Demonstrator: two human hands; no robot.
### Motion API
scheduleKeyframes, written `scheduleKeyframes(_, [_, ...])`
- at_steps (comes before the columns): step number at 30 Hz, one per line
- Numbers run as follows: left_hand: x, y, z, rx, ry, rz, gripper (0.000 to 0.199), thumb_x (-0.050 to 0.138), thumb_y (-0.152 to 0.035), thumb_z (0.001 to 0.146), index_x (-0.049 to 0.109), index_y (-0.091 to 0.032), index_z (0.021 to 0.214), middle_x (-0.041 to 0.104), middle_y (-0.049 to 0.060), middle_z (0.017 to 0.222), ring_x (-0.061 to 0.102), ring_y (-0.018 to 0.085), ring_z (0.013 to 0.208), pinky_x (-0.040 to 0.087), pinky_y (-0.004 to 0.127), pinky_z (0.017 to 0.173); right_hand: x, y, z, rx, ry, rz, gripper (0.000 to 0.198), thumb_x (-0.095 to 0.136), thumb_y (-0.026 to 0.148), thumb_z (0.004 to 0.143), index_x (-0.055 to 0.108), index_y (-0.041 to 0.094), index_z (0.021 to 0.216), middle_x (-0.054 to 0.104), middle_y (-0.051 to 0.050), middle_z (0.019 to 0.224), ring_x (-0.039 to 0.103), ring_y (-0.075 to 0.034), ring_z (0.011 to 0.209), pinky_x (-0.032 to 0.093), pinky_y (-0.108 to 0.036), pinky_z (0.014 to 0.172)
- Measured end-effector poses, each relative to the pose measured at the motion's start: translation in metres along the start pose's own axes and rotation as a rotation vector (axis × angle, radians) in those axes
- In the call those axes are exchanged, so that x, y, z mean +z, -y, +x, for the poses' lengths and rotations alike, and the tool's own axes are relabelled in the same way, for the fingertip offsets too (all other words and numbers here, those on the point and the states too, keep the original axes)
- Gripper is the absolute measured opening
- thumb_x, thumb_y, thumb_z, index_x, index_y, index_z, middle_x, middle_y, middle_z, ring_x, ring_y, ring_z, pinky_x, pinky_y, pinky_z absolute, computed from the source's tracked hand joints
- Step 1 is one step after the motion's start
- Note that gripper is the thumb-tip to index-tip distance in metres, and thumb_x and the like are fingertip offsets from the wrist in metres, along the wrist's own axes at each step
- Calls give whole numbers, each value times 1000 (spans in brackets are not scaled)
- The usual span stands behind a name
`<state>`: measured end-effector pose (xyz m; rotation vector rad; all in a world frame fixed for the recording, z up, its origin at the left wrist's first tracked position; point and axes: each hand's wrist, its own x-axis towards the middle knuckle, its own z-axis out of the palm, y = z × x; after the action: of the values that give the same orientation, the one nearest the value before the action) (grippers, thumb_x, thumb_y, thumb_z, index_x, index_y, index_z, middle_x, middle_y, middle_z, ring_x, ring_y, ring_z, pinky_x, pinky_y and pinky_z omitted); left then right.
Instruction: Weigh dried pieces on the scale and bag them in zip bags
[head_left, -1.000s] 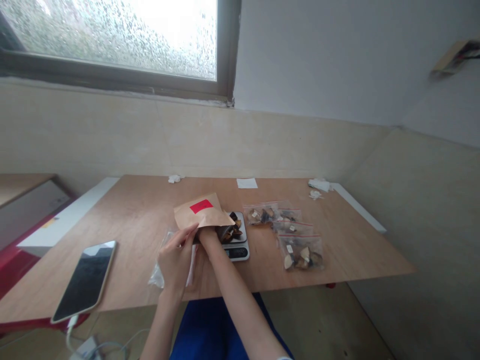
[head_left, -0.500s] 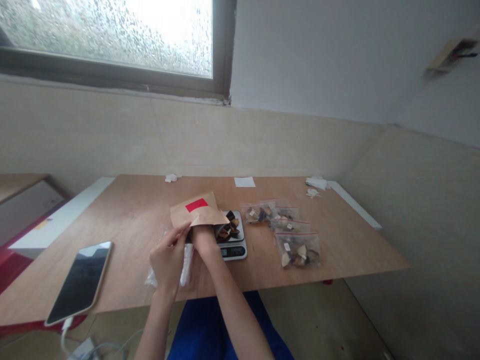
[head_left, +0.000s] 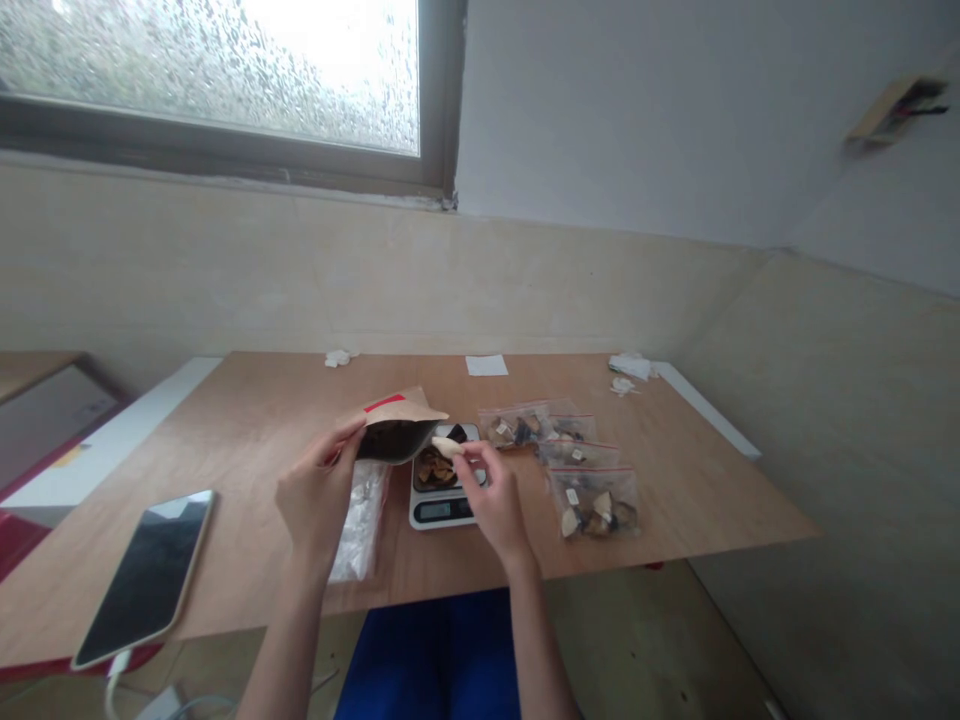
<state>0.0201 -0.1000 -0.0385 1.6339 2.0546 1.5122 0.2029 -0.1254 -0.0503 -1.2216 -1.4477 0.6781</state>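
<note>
The brown paper bag [head_left: 394,425] was up in the air just over the wooden table [head_left: 262,420], tipped on its side with its open mouth facing right, toward the small scale [head_left: 442,495].

Far on the left, a phone [head_left: 142,575] lay flat on the table with a white cable [head_left: 112,680] plugged into its near end. Next came the left hand [head_left: 315,495]. Its fingers were pinched tight on the near edge of the bag and held it up. A red sticker [head_left: 384,402] showed on top of the bag. Under the bag, beside the left hand, a clear plastic bag [head_left: 358,520] lay on the table.

Brown dried pieces [head_left: 435,467] sat in a little pile on the scale. The right hand [head_left: 491,495] was over the scale, and its fingertips were closed on one pale piece [head_left: 448,447], right at the mouth of the bag.

To the right of the scale, well apart from the hands, small clear packets [head_left: 577,465] with red strips lay in a row. At the back edge of the table lay a white paper slip [head_left: 486,365] and some crumpled white bits [head_left: 634,368].
</note>
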Motion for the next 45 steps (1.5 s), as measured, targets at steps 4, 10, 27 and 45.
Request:
scheduleKeyframes(4, [3,-5,10,-2,-35,3,27,55,-46,78,69,-29,94,71,0,79,67,19,77,43,25,62,-25,-33,-1,119,-72,8,20,46,35,85,56,18,86,65,-4,81,61,-16,74,49,-25,68])
scheduleKeyframes(10, [5,-2,9,-12,-12,-50,30,54,-48,77,69,-28,94,71,1,79,67,19,77,46,26,65,-28,-75,-1,147,-117,-88,20,47,34,83,58,17,83,65,-4,74,60,-16,66,47,-26,61])
scheduleKeyframes(27, [-1,13,-4,28,79,-163,32,55,-49,75,68,-25,93,71,2,86,67,19,79,51,29,72,-17,-88,-9,-10,-47,-367,26,40,14,85,63,18,96,57,-8,94,57,-19,89,46,-33,83])
scheduleKeyframes(45, [32,7,61,-48,-185,-538,43,38,-37,88,32,-17,126,33,15,139,32,19,130,28,36,106,-28,-80,-10,5,-73,-350,26,38,22,86,62,19,97,59,-8,96,58,-18,90,47,-32,81])
